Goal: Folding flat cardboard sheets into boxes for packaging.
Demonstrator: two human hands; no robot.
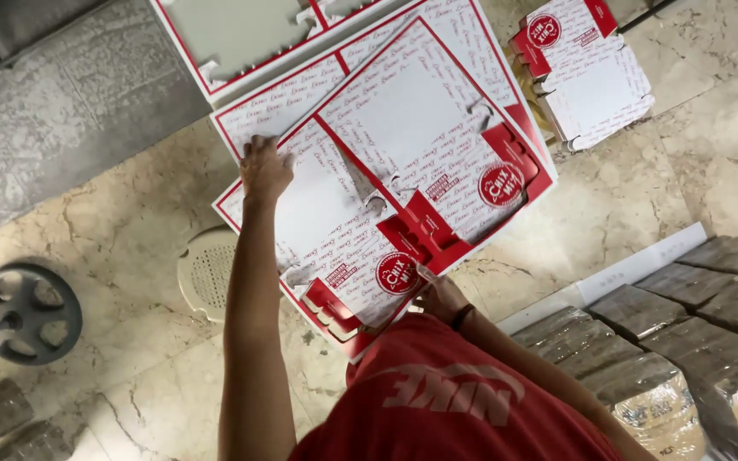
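Flat, unfolded red-and-white cardboard box blanks [403, 162] lie fanned in a stack on a round cream stool [205, 271]. My left hand [264, 169] reaches far out and presses on the far edge of the top blank [326, 230], fingers spread over it. My right hand [439, 294] grips the near edge of the same blank, just beside its round red logo. My red-shirted chest fills the bottom of the view.
A folded box [587, 68] of the same print sits at the top right. Plastic-wrapped bundles [685, 358] lie at the right. A grey wheel-shaped base [26, 312] rests on the marble floor [113, 213] at the left.
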